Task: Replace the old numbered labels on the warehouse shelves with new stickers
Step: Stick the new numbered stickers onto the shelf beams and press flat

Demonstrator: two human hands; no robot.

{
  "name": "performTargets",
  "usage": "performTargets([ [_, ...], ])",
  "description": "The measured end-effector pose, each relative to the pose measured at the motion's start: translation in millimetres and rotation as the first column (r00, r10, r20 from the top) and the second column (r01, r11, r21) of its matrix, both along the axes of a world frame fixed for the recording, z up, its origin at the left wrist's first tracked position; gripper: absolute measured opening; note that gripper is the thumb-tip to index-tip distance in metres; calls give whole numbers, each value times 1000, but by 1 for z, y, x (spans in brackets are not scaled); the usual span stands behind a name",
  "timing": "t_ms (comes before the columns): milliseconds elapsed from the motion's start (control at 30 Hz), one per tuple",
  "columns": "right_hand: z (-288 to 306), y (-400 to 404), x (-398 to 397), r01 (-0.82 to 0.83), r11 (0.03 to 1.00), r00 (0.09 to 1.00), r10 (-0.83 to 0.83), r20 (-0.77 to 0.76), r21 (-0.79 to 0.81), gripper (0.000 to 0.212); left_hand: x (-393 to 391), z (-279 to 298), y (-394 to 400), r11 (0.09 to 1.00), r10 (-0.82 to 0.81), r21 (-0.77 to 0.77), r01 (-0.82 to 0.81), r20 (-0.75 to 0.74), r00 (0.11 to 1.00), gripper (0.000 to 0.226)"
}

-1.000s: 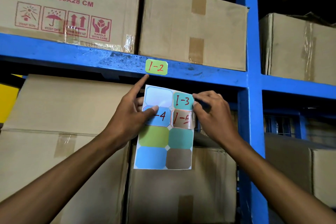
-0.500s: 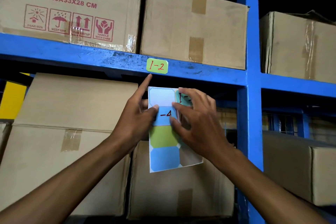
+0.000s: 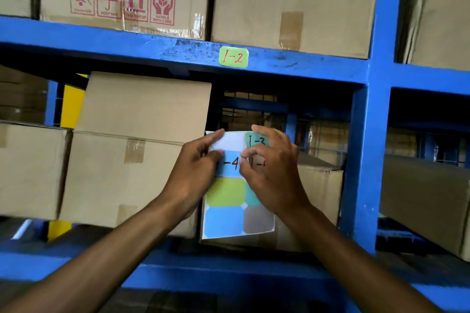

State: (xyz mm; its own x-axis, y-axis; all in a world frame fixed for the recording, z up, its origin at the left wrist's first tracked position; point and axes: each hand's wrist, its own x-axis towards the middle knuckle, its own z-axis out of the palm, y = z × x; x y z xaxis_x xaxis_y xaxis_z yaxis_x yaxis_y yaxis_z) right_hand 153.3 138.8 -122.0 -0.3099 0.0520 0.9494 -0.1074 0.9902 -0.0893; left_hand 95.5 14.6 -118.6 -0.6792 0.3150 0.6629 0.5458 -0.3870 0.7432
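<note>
- Head view: sticker sheet [image 3: 226, 201] is held up in front of the boxes, below the blue shelf beam [image 3: 127, 46], so both hands can work on it close to where the next label goes.
- The left hand [image 3: 193, 178] holds the sheet's left edge. Its thumb is on the front and its fingers are curled behind, near the top left corner. I think this keeps the sheet still.
- The right hand [image 3: 272, 175] covers the right side of the sheet. Its fingertips pinch together where the blue "-4" sticker [image 3: 230, 163] meets the one beside it. It looks like it is picking at a sticker edge to peel it, but I cannot tell which sticker it has.
- The "1-3" sticker [image 3: 256, 140] is near the sheet's top right corner. The top left spot is blank white, so one sticker is likely used already.
- A green "1-2" label [image 3: 233, 57] is stuck on the front of the beam, near its middle, well above the hands. It looks new and flat.
- Cardboard boxes [image 3: 290, 2] sit on the beam, right up to its front edge.
</note>
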Motion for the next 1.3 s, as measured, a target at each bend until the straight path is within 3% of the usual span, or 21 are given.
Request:
performTargets([
  [167, -43, -15, -5, -142, 971, 978, 168, 127, -193, 3, 2, -44, -15, 999, 38, -7, -38, 239, 970, 39],
  [267, -74, -26, -4, -221, 956, 957, 250, 143, -193, 3, -6, -73, -23, 996, 90, -31, -84, 361, 928, 36],
  [433, -116, -44, 2, -293, 944, 944, 311, 115, -152, 5, -13, -114, -36, 989, 145, -89, -118, 403, 904, 36],
  [567, -137, -40, 16, -366, 873, 910, 408, 73, -323, 6, -16, -145, -43, 995, 86, -77, -56, 488, 869, 30],
  [700, -152, -16, 24, -370, 762, 899, 437, 0, -531, 8, -20, -183, -48, 974, 162, -205, -95, 339, 927, 40],
  [800, -168, 4, 22, -247, 752, 935, 350, 53, -612, 7, -22, -213, -51, 959, 162, -270, -90, 260, 952, 49],
  [867, -179, 11, 17, -148, 755, 951, 285, 117, -639, 8, -23, -230, -54, 937, 152, -334, -104, 124, 981, 56],
  [933, -189, 13, 9, -74, 759, 954, 244, 177, -647, 9, -25, -244, -54, 913, 99, -397, -93, -6, 995, 58],
  [1133, -210, 13, -13, 49, 814, 950, 141, 279, -579, 12, -38, -259, -48, 838, 19, -532, -124, -199, 980, 59],
  [1300, -221, 15, -25, 62, 831, 961, 100, 258, -553, 15, -47, -260, -40, 727, -49, -645, -238, -394, 918, 65],
])
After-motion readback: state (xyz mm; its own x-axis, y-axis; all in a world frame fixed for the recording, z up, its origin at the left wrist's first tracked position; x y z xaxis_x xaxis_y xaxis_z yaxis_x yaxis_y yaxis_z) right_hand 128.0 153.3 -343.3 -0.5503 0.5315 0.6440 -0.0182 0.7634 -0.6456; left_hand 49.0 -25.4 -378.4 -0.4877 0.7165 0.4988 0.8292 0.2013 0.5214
